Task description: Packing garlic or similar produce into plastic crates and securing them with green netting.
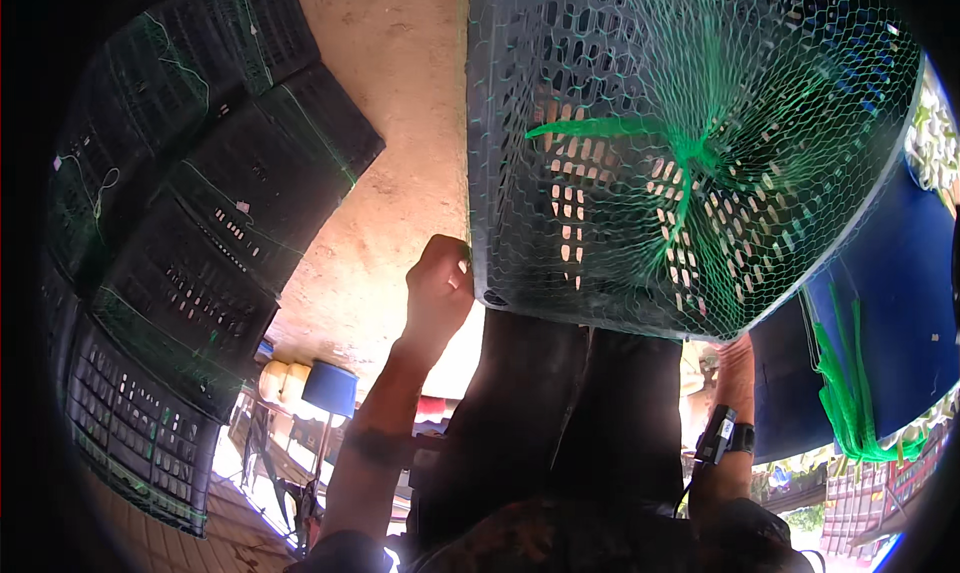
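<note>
The left hand (pixel 436 276) grips the crate (pixel 600 310) by its left edge; the right hand (pixel 737 347) is at the near right corner, its grasp too hidden to tell. Support from both sides presumably balances it; the net (pixel 692 151), bunched across the mouth, likely serves as cover.

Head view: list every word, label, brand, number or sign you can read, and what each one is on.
No text can be read in this view.
Netted black crate: no lettering can be made out.
Small white tags on the dark crates at the left: too small to read.
Black wrist device: any marking is too small to read.
</note>
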### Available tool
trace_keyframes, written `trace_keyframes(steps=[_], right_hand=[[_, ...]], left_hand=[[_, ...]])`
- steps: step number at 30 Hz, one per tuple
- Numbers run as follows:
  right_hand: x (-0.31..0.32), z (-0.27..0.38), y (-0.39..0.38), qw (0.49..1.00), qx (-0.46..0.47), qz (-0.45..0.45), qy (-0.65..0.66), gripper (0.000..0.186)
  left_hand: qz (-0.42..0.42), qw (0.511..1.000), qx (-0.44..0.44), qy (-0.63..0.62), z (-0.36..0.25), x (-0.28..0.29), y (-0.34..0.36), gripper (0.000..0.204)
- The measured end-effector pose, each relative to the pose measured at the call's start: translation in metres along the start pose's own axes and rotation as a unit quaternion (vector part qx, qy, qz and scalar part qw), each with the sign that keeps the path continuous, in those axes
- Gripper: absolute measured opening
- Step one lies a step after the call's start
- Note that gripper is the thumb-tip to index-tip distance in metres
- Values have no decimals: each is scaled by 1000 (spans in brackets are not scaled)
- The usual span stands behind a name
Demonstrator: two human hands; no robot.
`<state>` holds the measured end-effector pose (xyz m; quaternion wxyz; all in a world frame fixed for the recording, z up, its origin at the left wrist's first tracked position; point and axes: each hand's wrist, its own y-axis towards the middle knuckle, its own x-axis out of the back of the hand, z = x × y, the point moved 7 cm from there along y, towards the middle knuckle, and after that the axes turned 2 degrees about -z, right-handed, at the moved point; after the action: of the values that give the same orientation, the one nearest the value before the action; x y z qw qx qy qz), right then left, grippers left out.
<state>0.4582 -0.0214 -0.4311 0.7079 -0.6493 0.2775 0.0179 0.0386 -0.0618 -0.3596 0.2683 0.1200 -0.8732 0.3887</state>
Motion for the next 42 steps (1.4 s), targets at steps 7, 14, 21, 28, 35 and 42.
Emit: trace_keyframes(steps=[7,14,21,28,35,42], right_hand=[[-1,11,-6,1000,19,-13,-20,36],[15,24,14,979,106,-48,-168,34],[34,102,-36,918,171,-245,-261,43],[-91,104,-19,787,359,-240,-440,53],[-144,131,-75,861,308,-133,-382,36],[-251,154,-231,794,429,-42,-429,37]], left_hand=[[59,991,49,-112,16,-18,23,14],[173,937,101,-287,43,-26,36,5],[82,943,133,-293,-5,-3,12,30],[-8,974,86,-211,-78,-7,3,49],[-130,979,-28,-156,-132,34,-50,43],[-136,966,-135,-177,-212,125,-201,53]])
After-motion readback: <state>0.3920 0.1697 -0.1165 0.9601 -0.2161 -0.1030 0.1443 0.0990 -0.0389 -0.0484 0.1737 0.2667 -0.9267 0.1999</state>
